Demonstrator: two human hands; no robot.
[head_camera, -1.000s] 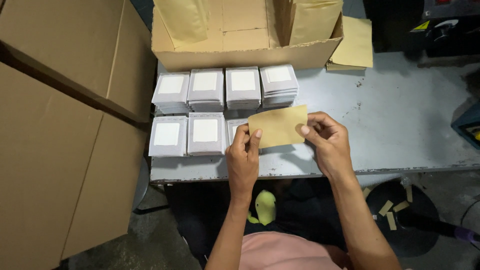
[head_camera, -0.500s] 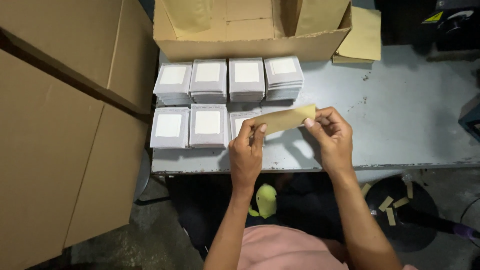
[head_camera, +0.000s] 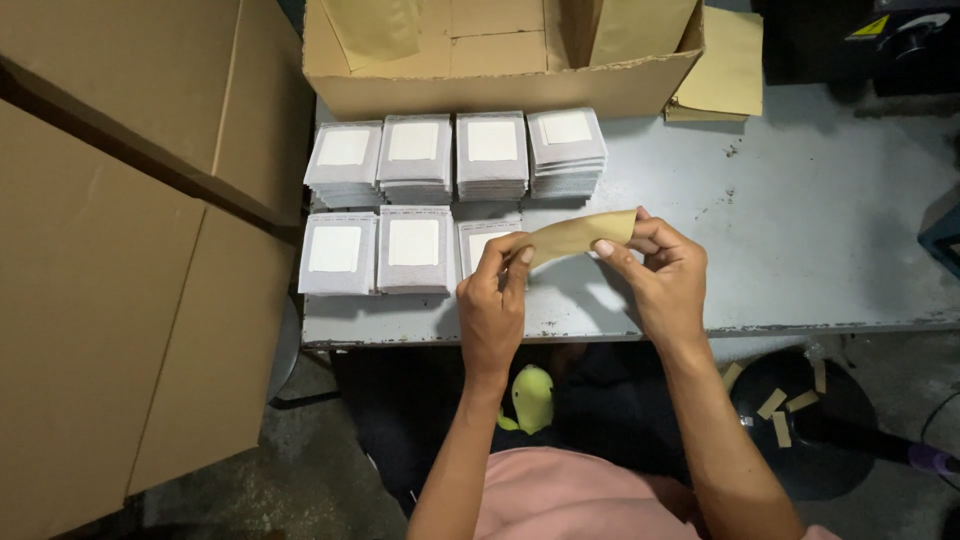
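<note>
Both hands hold 1 flat brown kraft-paper envelope above the near part of the grey metal table. Left hand pinches its left end, fingers closed on the paper; right hand pinches the right end between thumb and fingertips. Envelope is tilted, seen nearly edge-on.

Directly beneath it: a stack of grey square packets with white labels, third in the front row of 3. Back row: 4 stacks. Behind them, an open brown cardboard box. Loose brown envelopes lie beside the box.
</note>
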